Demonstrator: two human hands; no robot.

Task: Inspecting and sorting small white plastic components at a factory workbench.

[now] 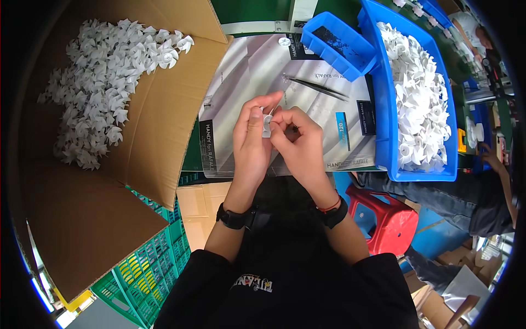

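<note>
My left hand (252, 134) is closed around a small white fan wheel (267, 127), gripping it between thumb and fingers above the table mat. My right hand (301, 140) meets it from the right, its thumb and forefinger pinched together at the wheel's edge. Whatever sits in that pinch is too small to make out; something dark shows between its curled fingers. Beyond the hands, a pair of black tweezers (320, 88) lies on the mat. A small round white part (284, 41) rests near the mat's far edge.
On the left stands a big cardboard box (159, 109) with a heap of white fan wheels (104, 88). A long blue bin (387, 115) at right holds more. Beside it, a small blue bin (350, 68) contains tiny black pieces. A red stool (397, 225) and another person are at right.
</note>
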